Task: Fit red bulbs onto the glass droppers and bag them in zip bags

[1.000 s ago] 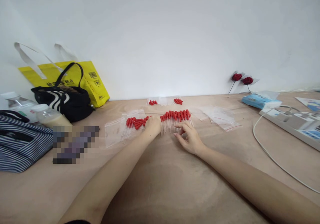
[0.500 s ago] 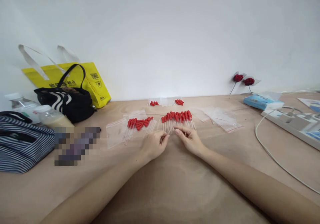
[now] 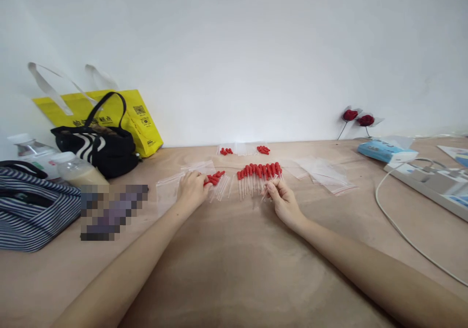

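Observation:
My left hand (image 3: 191,190) rests over a small heap of loose red rubber bulbs (image 3: 216,176), its bent fingertips pinched at the nearest one. Loose clear glass tubes (image 3: 220,189) lie just right of that heap. My right hand (image 3: 287,202) is closed, with a thin clear glass tube (image 3: 263,199) between thumb and fingers, tilted down to the left. Right behind it, several droppers (image 3: 259,171) with red bulbs lie side by side, tubes toward me. The fingers of my left hand partly hide what they touch.
Clear zip bags (image 3: 327,174) lie right of the droppers, and another bag (image 3: 166,196) lies left. At the back, a bag (image 3: 239,148) has red bulbs on it. Bottles (image 3: 78,169) and bags (image 3: 146,123) stand left; a power strip (image 3: 435,182) with a cable lies right.
My left hand has moved left from the droppers to the loose red bulbs. The right hand has shifted slightly right, a glass tube in its fingers.

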Tool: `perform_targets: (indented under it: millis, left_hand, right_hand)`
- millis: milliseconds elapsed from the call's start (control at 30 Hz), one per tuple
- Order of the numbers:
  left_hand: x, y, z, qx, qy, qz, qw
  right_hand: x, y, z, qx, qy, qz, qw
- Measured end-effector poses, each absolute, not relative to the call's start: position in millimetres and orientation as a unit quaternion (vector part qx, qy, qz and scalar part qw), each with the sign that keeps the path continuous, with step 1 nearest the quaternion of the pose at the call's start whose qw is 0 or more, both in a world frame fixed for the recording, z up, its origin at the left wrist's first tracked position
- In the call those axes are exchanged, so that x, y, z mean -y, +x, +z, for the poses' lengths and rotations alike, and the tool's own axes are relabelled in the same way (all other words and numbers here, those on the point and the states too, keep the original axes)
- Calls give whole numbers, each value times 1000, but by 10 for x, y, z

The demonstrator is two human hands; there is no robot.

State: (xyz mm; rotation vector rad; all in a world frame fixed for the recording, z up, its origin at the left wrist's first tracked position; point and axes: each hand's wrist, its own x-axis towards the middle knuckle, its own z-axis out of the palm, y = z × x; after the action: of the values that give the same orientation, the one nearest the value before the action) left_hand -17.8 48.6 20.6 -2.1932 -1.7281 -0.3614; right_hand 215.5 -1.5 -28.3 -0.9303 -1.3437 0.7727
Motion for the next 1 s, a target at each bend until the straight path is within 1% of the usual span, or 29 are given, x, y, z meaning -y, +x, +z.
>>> perform_targets:
  millis: [200,300,367,467,533,600,833,1000]
  left_hand:
    - [-548,-284,157,619,-761,-113,157]
    - [-433,-213,170,587,-783,-137,151]
    - [-304,-142,144,517,-826,-198,104]
    - [-83,-2,42,405,-862,-303,-21]
    - [35,94,-31,368,-866,-328,-88]
    - [103,171,-78,355,-864,-332,-132]
    - [114,238,-97,387,-831,-346,-198]
    - [127,229,-113,409,-808,-351,-239]
  right_hand:
    - [56,2140,-331,588,-406,304,630]
    - [93,2160,-314,623,-415,264,608]
    - [116,2173,-292,678,-414,195,575]
    - [144,2176,-269,761,-399,95,503]
    - [155,2168,-270,789,-394,64,467]
    - [163,2157,-282,801,-388,51,452]
    - [199,2129,-306,828,-364,20,426]
    - [204,2135,-312,830,-362,13,425]
